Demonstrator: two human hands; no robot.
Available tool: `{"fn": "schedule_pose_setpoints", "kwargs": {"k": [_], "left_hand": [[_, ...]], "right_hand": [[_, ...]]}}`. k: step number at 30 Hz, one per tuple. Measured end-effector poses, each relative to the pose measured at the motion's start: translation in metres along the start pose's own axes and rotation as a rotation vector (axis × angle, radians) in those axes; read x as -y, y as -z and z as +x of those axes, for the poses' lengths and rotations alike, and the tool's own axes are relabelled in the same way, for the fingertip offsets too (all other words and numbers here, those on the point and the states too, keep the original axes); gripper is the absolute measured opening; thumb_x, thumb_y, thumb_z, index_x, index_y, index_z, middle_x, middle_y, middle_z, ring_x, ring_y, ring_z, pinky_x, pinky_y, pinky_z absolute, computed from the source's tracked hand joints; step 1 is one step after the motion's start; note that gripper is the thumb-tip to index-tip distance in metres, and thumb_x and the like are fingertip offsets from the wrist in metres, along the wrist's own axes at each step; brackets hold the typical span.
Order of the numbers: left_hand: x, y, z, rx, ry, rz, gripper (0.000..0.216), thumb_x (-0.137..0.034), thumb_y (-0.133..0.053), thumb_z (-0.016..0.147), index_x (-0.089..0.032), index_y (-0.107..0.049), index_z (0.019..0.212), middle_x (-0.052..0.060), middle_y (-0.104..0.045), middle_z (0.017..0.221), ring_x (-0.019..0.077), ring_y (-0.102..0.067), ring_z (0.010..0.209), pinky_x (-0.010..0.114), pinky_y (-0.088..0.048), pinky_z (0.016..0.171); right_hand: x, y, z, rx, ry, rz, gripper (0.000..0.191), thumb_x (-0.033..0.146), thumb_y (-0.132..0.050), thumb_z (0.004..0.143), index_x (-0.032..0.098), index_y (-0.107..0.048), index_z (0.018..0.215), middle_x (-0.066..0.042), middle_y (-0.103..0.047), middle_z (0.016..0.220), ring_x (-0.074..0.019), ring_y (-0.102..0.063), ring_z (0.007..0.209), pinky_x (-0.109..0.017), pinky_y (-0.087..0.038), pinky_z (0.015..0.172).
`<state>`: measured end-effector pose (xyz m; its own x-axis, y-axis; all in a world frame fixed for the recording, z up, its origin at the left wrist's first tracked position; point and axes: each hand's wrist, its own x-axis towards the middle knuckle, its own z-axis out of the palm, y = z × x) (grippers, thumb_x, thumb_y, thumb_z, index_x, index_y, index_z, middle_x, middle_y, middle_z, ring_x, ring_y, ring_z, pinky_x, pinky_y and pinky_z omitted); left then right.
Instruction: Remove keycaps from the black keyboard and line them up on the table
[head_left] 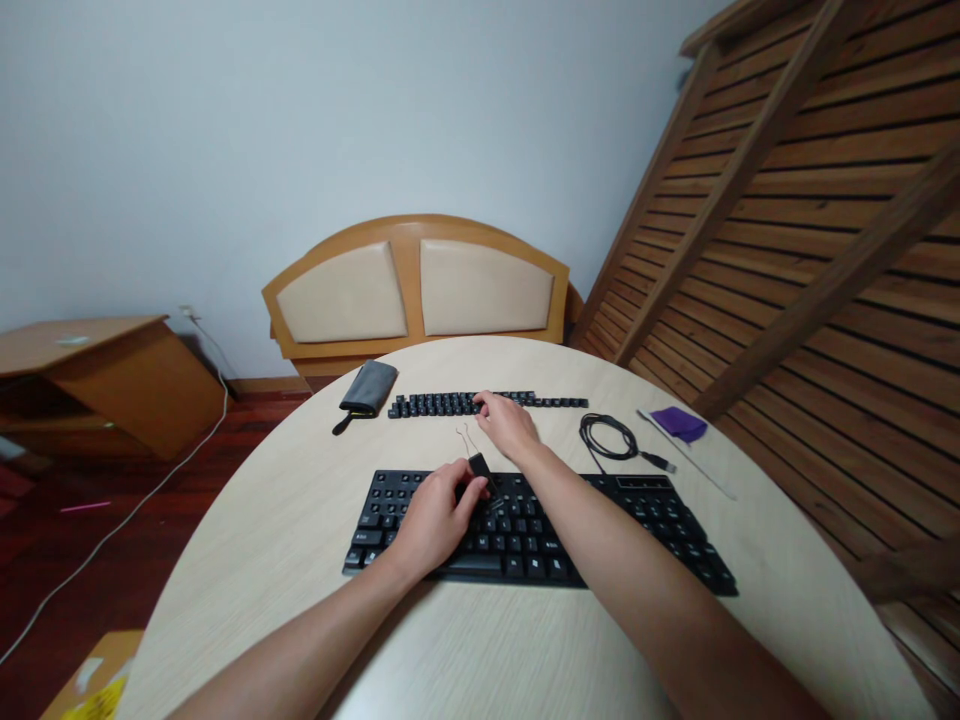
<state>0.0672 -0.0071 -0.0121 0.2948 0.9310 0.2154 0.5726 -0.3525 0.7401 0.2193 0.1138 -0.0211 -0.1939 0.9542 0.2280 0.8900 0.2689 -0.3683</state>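
My left hand (439, 512) is closed around the black handle of a wire keycap puller (478, 464), whose two thin wire prongs point away from me. It rests over the left half of a black keyboard (469, 566). Several key positions at the keyboard's upper left have no caps, and bare switch mounts show there. Beyond the keyboard, loose black keycaps (435, 404) lie in neat rows. My right hand (510, 424) reaches across to these rows, its thumb and forefinger pinched at a keycap that the fingers mostly hide. My right forearm covers part of the keyboard.
A grey pouch (370, 386) lies at the table's far left. Right of the rows are the coiled USB cable (609, 440), a thin rod (686, 455) and a purple cloth (679, 424). The round table (285, 560) stands near a wooden headboard (411, 290) and leaning slatted panels (817, 230).
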Motion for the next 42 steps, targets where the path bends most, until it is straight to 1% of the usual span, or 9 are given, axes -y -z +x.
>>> {"fn": "schedule_pose_setpoints", "kwargs": {"k": [5, 11, 13, 15, 17, 20, 27, 36, 42], "left_hand": [[-0.001, 0.001, 0.001, 0.004, -0.006, 0.012, 0.025, -0.034, -0.048, 0.094, -0.02, -0.061, 0.08, 0.004, -0.07, 0.081, 0.0221, -0.063, 0.079, 0.031, -0.044, 0.074], [-0.003, 0.002, 0.001, 0.014, -0.042, 0.019, 0.028, -0.035, -0.047, 0.095, -0.019, -0.061, 0.076, 0.004, -0.069, 0.079, 0.021, -0.062, 0.077, 0.03, -0.044, 0.073], [-0.003, 0.002, 0.001, 0.01, -0.044, 0.025, 0.028, -0.036, -0.048, 0.094, -0.019, -0.06, 0.075, 0.004, -0.069, 0.079, 0.0208, -0.062, 0.077, 0.03, -0.043, 0.071], [-0.003, 0.002, 0.0, 0.008, -0.041, 0.026, 0.028, -0.036, -0.049, 0.094, -0.019, -0.06, 0.075, 0.004, -0.07, 0.079, 0.0207, -0.062, 0.076, 0.03, -0.043, 0.071], [-0.003, 0.002, 0.0, 0.013, -0.035, 0.022, 0.028, -0.036, -0.048, 0.094, -0.019, -0.061, 0.076, 0.004, -0.07, 0.079, 0.0205, -0.062, 0.076, 0.029, -0.043, 0.071], [-0.005, 0.002, 0.0, 0.018, -0.022, 0.019, 0.028, -0.035, -0.048, 0.095, -0.019, -0.062, 0.078, 0.004, -0.07, 0.08, 0.0204, -0.062, 0.077, 0.029, -0.043, 0.072], [-0.013, 0.004, 0.0, 0.019, -0.032, 0.147, 0.027, -0.035, -0.047, 0.095, -0.019, -0.057, 0.075, 0.003, -0.065, 0.073, 0.0198, -0.059, 0.071, 0.027, -0.04, 0.065], [-0.006, 0.001, 0.001, 0.087, -0.046, -0.118, 0.027, -0.035, -0.046, 0.096, -0.018, -0.062, 0.083, 0.003, -0.068, 0.081, 0.0187, -0.061, 0.078, 0.028, -0.045, 0.074], [-0.006, 0.004, 0.002, 0.092, -0.029, -0.155, 0.028, -0.036, -0.046, 0.096, -0.018, -0.062, 0.081, 0.003, -0.068, 0.079, 0.0187, -0.061, 0.078, 0.028, -0.046, 0.075]], "right_hand": [[0.009, 0.025, -0.017, 0.123, 0.017, -0.041, 0.053, 0.016, -0.061, 0.082, 0.021, -0.047, 0.133, -0.01, -0.069, 0.113, -0.0249, -0.064, 0.104, -0.033, -0.046, 0.081], [0.017, 0.064, -0.078, 0.25, 0.066, -0.092, 0.024, 0.019, -0.057, 0.087, 0.019, -0.064, 0.11, -0.011, -0.069, 0.112, -0.0278, -0.062, 0.107, -0.038, -0.046, 0.088], [0.013, 0.075, -0.099, 0.266, 0.094, -0.068, 0.023, 0.024, -0.056, 0.089, 0.018, -0.065, 0.109, -0.012, -0.068, 0.112, -0.0287, -0.06, 0.108, -0.04, -0.045, 0.091], [0.005, 0.082, -0.115, 0.306, 0.186, 0.037, 0.031, 0.035, -0.056, 0.091, 0.019, -0.063, 0.117, -0.011, -0.066, 0.118, -0.0272, -0.057, 0.113, -0.04, -0.044, 0.096], [-0.004, 0.083, -0.126, 0.363, 0.287, 0.117, 0.048, 0.047, -0.059, 0.088, 0.02, -0.057, 0.128, -0.011, -0.058, 0.13, -0.027, -0.052, 0.121, -0.041, -0.041, 0.102], [-0.013, 0.074, -0.135, 0.341, 0.33, 0.136, 0.064, 0.053, -0.06, 0.086, 0.019, -0.049, 0.139, -0.012, -0.047, 0.143, -0.028, -0.042, 0.131, -0.042, -0.033, 0.11], [-0.013, 0.058, -0.137, 0.297, 0.333, 0.147, 0.065, 0.057, -0.06, 0.085, 0.02, -0.051, 0.138, -0.011, -0.045, 0.145, -0.0284, -0.038, 0.133, -0.043, -0.031, 0.111], [-0.01, 0.059, -0.133, 0.253, 0.345, 0.163, 0.063, 0.057, -0.069, 0.076, 0.021, -0.06, 0.127, -0.011, -0.056, 0.134, -0.0287, -0.048, 0.124, -0.045, -0.035, 0.106], [-0.011, 0.059, -0.132, 0.237, 0.353, 0.187, 0.061, 0.056, -0.068, 0.077, 0.023, -0.058, 0.127, -0.01, -0.055, 0.134, -0.0282, -0.048, 0.123, -0.044, -0.035, 0.105]]}}
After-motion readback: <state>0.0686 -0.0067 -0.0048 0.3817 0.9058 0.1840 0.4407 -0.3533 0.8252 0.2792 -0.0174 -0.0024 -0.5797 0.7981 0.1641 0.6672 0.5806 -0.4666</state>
